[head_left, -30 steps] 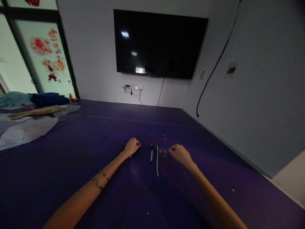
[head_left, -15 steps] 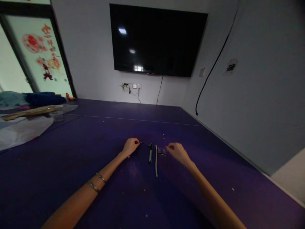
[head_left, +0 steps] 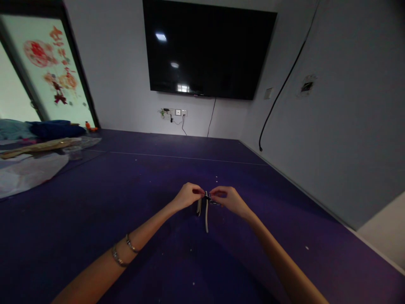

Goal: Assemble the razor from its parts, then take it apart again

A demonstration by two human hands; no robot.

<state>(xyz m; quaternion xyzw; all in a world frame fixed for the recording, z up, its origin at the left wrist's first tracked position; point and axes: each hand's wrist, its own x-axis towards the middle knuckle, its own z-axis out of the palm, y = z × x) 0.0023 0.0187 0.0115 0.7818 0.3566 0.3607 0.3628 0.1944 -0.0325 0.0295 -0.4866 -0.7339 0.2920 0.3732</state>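
Note:
Both hands meet over the purple surface, fingertips almost together. My left hand is closed in a pinch on a small dark piece, too small to name. From the other side my right hand pinches at the same piece; whether it grips it too is hard to see. Below the left fingers lies a razor, its head hidden by the hand. A slim, pale toothbrush-like stick lies beside it, under the dark piece. Partly covered by my right fingers is a small clear pack.
The broad purple surface runs back to the wall. At far left lie a white plastic bag, a flat tan item and blue cloth. A black cable hangs along the right wall; a television is mounted ahead.
My left hand has moved right with the small dark piece, over the razor's head. My right hand has shifted slightly left, over the clear pack. The two hands now meet.

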